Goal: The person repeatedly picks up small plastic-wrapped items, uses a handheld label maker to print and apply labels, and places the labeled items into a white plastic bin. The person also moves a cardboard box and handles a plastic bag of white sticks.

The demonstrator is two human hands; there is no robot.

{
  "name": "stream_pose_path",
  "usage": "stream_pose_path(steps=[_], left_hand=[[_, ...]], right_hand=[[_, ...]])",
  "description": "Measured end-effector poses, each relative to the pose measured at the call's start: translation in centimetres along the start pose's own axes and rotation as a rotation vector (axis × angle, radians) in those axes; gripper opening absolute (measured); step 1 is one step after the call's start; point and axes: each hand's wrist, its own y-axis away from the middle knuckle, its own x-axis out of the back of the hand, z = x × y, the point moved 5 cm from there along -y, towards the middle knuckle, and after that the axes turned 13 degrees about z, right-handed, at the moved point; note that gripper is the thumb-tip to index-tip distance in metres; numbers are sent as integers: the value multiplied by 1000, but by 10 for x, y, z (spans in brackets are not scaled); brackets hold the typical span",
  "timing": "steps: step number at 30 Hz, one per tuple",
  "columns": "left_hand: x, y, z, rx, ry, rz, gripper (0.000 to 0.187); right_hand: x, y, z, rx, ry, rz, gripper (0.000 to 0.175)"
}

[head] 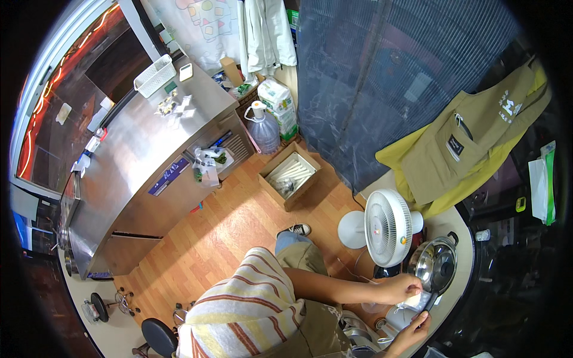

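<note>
My left hand (399, 287) is at the right, its fingers closed around a small pale piece (412, 300) that may be tissue or cloth. Just below it, my right hand (411, 333) grips the black handle (431, 303) of a small dark pan (444, 270). The pan's round part lies over a shiny steel pot (423, 264), which has a black side handle. A whitish container (399, 318) is between and behind my hands, partly hidden by them.
A white electric fan (387, 227) stands just beyond my left forearm. Olive aprons (470, 129) hang at the upper right. On the wood-look floor is an open cardboard box (265, 175); a steel counter (134, 147) runs along the left. A black stool (159, 336) is at the lower left.
</note>
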Motion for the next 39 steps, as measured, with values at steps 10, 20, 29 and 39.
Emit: stream_pose_path(steps=[10, 20, 29, 39], left_hand=[[0, 0, 2, 42, -50, -15, 18], [5, 6, 9, -9, 42, 35, 27], [6, 9, 21, -104, -46, 1, 31], [2, 3, 10, -96, -18, -120, 27]], right_hand=[[1, -1, -4, -31, -23, -16, 43], [0, -1, 0, -5, -18, -26, 41], [2, -2, 0, -19, -10, -17, 41], [5, 2, -8, -34, -3, -50, 38]])
